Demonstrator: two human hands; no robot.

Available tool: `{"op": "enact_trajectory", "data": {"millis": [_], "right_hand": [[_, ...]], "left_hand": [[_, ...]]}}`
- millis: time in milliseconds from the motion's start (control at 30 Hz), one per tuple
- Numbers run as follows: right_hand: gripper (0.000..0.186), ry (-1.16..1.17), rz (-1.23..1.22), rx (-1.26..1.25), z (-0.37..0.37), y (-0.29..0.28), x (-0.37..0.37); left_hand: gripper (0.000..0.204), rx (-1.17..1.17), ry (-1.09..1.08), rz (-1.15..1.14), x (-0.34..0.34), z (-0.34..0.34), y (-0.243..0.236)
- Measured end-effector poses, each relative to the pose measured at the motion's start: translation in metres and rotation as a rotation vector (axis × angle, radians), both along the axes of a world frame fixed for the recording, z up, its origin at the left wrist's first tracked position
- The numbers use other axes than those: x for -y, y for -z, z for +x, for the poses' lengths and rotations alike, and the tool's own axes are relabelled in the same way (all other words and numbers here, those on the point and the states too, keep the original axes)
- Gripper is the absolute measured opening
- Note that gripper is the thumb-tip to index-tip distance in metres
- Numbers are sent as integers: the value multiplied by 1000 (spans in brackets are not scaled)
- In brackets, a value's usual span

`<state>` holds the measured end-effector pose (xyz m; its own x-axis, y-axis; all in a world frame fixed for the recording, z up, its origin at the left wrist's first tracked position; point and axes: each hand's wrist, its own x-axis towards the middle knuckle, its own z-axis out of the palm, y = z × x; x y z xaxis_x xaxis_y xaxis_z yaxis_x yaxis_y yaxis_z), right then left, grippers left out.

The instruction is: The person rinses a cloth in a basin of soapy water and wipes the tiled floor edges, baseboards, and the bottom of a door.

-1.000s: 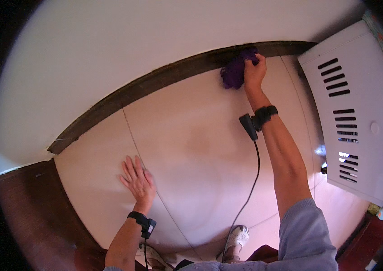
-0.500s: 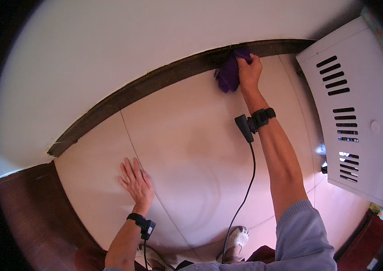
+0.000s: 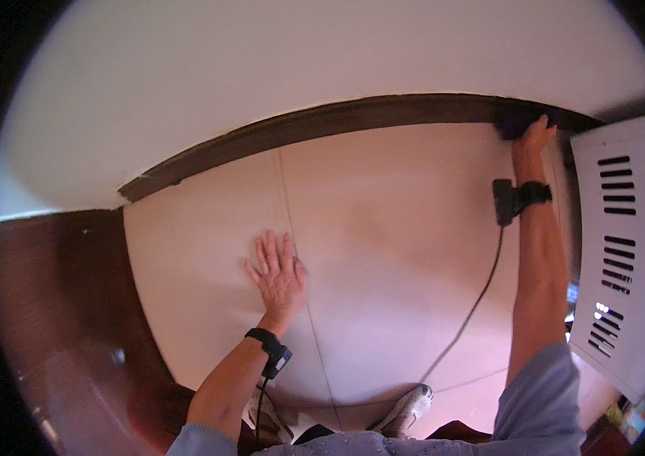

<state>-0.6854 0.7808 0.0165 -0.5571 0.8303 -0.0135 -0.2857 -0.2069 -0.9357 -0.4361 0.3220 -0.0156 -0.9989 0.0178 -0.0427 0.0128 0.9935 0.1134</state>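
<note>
A dark purple cloth (image 3: pixel 517 124) is pressed against the dark baseboard (image 3: pixel 368 114) at the far right, close to the white slotted cabinet. My right hand (image 3: pixel 538 137) grips it, with the arm stretched far forward; part of the cloth is hidden and blends into the dark board. On the pale tiled floor (image 3: pixel 406 220), my left hand (image 3: pixel 280 277) lies flat with its fingers spread and holds nothing. Each wrist wears a black strap with a small box and a cable.
The white cabinet (image 3: pixel 641 251) with dark slots stands at the right, just beside my right forearm. A pale wall (image 3: pixel 322 45) rises behind the baseboard. Dark brown wood (image 3: pixel 71 304) borders the floor on the left. My shoes (image 3: pixel 410 406) are at the lower edge.
My right hand has slid the purple cloth rightward along the baseboard toward the cabinet corner. The view has shifted too; my left hand still rests flat on the tiles.
</note>
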Motion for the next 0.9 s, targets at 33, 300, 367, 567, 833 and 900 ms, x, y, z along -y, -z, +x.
{"op": "enact_trajectory", "data": {"millis": [33,300,367,567,833,900], "right_hand": [[54,-20,-10,-2,2,6,25],[64,-173,399,38,52,-7,304],[68,-232,388,73,57,0,352],[80,-449,341,179,73,-18,477],[87,-624,316,259,86,-24,611],[87,-682,283,248,96,-26,653]], "left_hand": [[53,10,15,-4,3,2,0],[52,9,-19,61,10,4,-7],[54,-11,-3,96,7,1,-5],[47,-68,23,252,21,4,6],[59,-23,139,-1098,23,3,28],[60,-130,-11,564,28,9,43]]}}
